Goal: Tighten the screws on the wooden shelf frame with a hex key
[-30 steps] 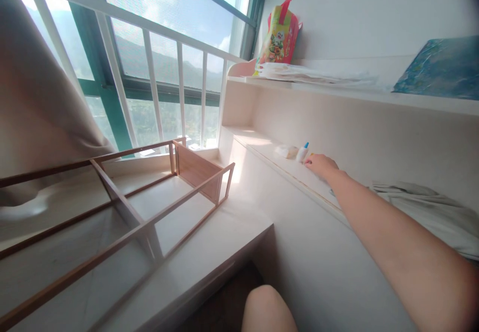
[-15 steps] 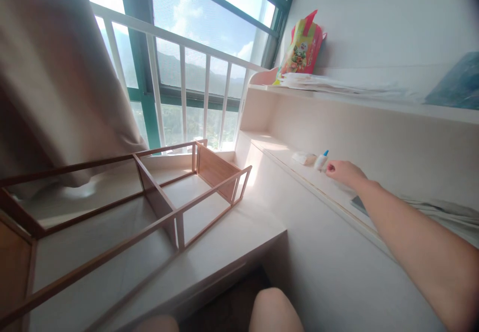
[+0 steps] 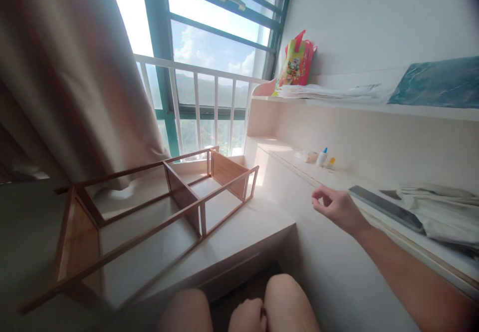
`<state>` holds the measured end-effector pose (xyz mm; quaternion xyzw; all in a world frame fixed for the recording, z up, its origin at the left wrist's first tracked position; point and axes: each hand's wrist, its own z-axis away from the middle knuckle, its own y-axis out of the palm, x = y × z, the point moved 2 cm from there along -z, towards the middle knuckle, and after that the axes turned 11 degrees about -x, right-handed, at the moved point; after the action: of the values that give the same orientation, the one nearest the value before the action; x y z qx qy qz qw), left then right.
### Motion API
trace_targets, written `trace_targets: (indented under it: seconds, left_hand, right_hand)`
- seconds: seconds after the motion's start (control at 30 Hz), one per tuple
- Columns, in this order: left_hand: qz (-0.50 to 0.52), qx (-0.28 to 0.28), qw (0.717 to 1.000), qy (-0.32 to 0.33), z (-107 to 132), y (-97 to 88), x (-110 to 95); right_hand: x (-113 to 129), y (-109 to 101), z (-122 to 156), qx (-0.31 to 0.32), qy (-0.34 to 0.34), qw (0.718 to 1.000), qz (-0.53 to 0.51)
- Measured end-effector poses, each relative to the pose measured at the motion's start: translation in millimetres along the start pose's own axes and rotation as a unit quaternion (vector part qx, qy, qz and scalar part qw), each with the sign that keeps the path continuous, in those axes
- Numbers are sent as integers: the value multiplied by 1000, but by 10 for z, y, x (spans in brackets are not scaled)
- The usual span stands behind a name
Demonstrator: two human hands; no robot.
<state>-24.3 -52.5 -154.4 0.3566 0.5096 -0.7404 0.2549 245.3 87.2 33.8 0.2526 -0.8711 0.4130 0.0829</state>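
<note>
Yellow-capped bottle [image 3: 331,163] stood on the right worktop [image 3: 277,147], beside a blue-capped bottle [image 3: 321,159]. Nearer, the right hand [image 3: 339,208] curled; the left hand [image 3: 247,316] lay between the knees [image 3: 290,302]. Neither grip's state could be told.

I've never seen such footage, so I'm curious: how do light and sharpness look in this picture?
Head view: the window glares, washed to white at its left; head view: the wooden rack throws a dim shadow across the white bench; head view: the right hand shows fairly clearly, but print on the bag is too soft to read.
</note>
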Motion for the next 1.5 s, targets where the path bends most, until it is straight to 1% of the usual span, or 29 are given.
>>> trace_targets:
  seconds: [0.07,0.1,0.13,0.17,0.2,0.23,0.27,0.3,0.33,0.37,0.4,0.47,0.53,0.6,0.67,0.73,0.8,0.9,1.1,1.23,1.33,1.4,1.5]
  left_hand:
    - [-20,-38,999,-9,63,-67,34]
    - [-30,-66,997,-11,92,-156,33]
    - [-34,-92,995,-7,123,-285,13]
    - [-35,-132,991,7,155,-461,-27]
    - [-36,-202,978,38,191,-687,-91]
    - [-48,-271,959,71,229,-940,-168]
    - [-78,-339,933,93,264,-1209,-248]
    - [-129,-399,902,100,287,-1477,-324]
    - [-198,-441,870,96,290,-1730,-389]
    - [-271,-460,842,75,269,-1957,-430]
    - [-338,-442,830,37,217,-2149,-440]
    - [-370,-403,837,2,66,-2432,-394]
    - [-382,-363,850,-10,-115,-2580,-287]
    - [-386,-336,859,-7,-279,-2629,-166]
    - [-384,-316,867,12,-395,-2623,-69]
    - [-380,-312,870,33,-455,-2599,-9]
    - [-377,-318,869,44,-468,-2570,18]
    - [-371,-327,867,56,-425,-2510,6]
    - [-363,-318,872,80,-284,-2340,-111]
    - [-358,-316,874,89,-206,-2255,-162]
    - [-352,-312,878,90,-159,-2219,-189]
    - [-349,-308,880,90,-138,-2203,-201]
    - [-348,-306,882,88,-123,-2187,-208]
  right_hand:
    - [123,210,416,25,54,995,-79]
    - [170,344,619,39,87,988,-120]
    - [214,490,812,49,119,979,-160]
    - [261,644,991,57,149,967,-201]
    - [317,797,1153,61,172,954,-237]
    - [386,947,1295,71,190,942,-269]
    - [471,1088,1416,87,200,929,-300]
    - [569,1215,1515,101,207,916,-328]
    - [674,1326,1592,114,211,906,-348]
    - [783,1424,1650,128,210,897,-368]
    - [889,1510,1693,143,209,887,-386]
    - [1060,1649,1754,162,211,870,-416]
    - [1162,1745,1804,171,211,862,-428]
    - [1201,1791,1854,178,213,857,-435]
    - [1206,1784,1893,183,213,851,-444]
    - [1201,1744,1905,185,213,843,-458]
    - [1196,1704,1884,182,216,835,-473]
    - [1199,1700,1816,170,228,823,-492]
    - [1287,1812,1695,133,236,800,-536]
    - [1412,1828,1609,127,244,785,-555]
    - [1533,1831,1497,107,240,774,-575]
    - [1614,1867,1404,93,240,762,-595]
    - [1723,1983,1249,74,245,736,-627]
